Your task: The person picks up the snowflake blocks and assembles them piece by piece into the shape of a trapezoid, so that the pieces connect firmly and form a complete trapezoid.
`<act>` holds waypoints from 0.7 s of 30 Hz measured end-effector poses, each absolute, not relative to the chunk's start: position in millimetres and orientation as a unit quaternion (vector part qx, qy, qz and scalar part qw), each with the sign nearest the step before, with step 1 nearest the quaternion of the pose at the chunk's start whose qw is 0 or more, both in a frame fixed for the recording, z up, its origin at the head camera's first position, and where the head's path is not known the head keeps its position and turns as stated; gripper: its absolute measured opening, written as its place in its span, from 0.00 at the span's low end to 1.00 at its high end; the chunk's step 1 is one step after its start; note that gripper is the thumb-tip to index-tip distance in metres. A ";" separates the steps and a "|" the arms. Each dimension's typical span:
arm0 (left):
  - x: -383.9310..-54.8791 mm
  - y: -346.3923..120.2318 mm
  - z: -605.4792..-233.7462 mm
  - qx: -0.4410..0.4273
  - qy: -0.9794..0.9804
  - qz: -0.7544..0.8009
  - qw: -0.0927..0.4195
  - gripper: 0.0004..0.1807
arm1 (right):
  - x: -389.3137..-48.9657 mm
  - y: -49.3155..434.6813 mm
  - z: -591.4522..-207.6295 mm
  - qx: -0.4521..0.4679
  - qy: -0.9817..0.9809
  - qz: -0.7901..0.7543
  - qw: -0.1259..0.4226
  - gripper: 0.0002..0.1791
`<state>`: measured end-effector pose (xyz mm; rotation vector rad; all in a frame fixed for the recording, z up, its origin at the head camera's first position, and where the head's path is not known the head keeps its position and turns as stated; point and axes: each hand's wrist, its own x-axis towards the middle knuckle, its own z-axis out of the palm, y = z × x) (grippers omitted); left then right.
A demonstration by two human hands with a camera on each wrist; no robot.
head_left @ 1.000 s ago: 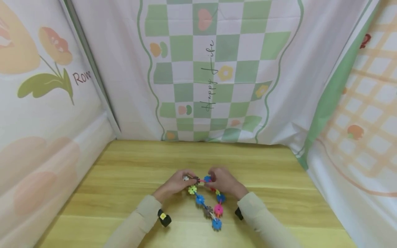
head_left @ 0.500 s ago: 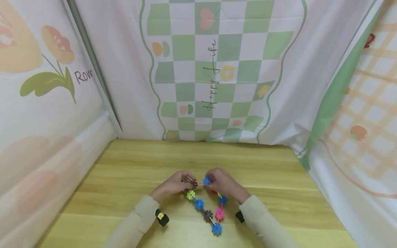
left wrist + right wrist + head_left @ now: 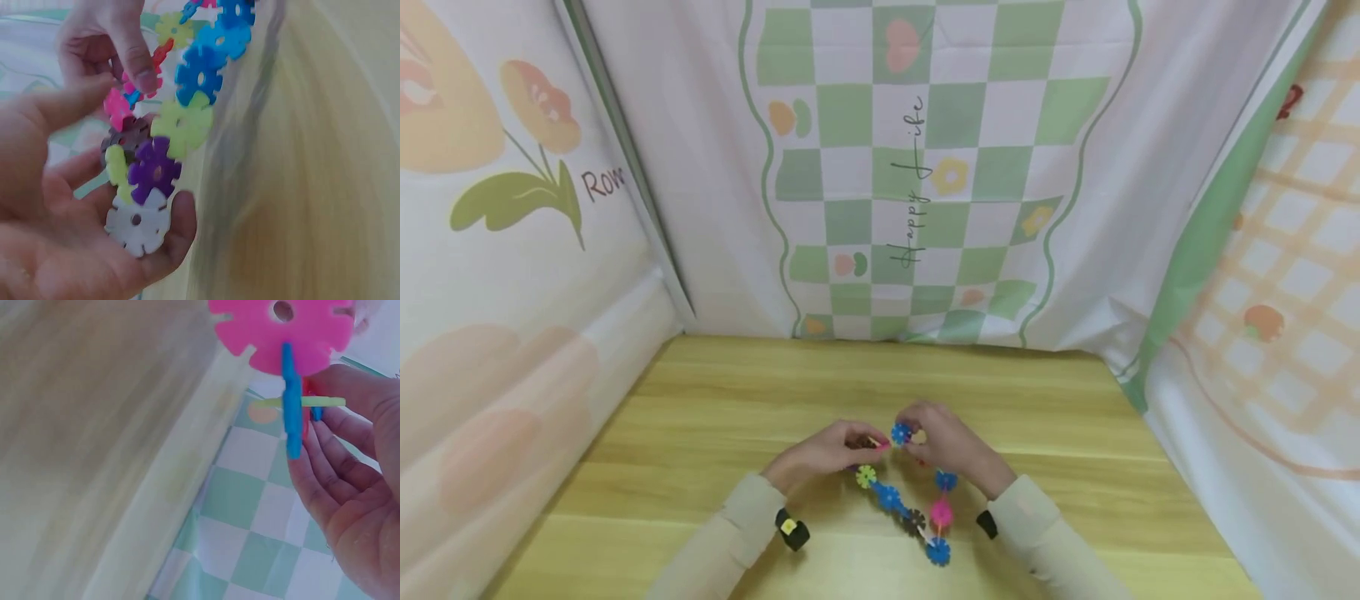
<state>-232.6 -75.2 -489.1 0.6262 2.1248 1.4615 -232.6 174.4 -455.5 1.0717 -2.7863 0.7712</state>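
Observation:
A chain of interlocking plastic snowflake discs (image 3: 889, 498) loops between my two hands, its low end a blue disc (image 3: 938, 552) toward me. My left hand (image 3: 831, 446) grips the left end. In the left wrist view, a white disc (image 3: 137, 228) lies against those fingers, then a purple disc (image 3: 155, 172), a brown disc (image 3: 125, 140) and a pink disc (image 3: 117, 109) at the tip. My right hand (image 3: 947, 442) pinches the other end by a blue disc (image 3: 900, 433). Between this blue disc and the pink one, a small gap shows. Right fingertips are partly hidden in the right wrist view.
Underneath is a wood-grain table (image 3: 737, 383). A green-and-white checked curtain (image 3: 925, 208) hangs behind it, with printed cloth at both sides. Black bands (image 3: 793, 529) are on the wrists.
The pink disc at my left fingertips and the blue disc in my right hand now stand apart, where earlier they looked joined or nearly so. The chain's low end has shifted slightly right.

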 end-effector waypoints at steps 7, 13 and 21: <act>-228.7 -69.1 -484.6 0.206 0.781 0.568 0.159 0.19 | -232.7 174.3 -440.7 0.404 -0.883 0.217 0.097 0.14; -225.5 -67.5 -479.6 0.203 0.780 0.579 0.121 0.19 | -229.7 173.5 -425.5 0.441 -0.860 0.208 0.151 0.15; -222.8 -63.0 -474.8 0.210 0.778 0.587 0.077 0.18 | -230.8 175.4 -415.6 0.459 -0.846 0.197 0.186 0.17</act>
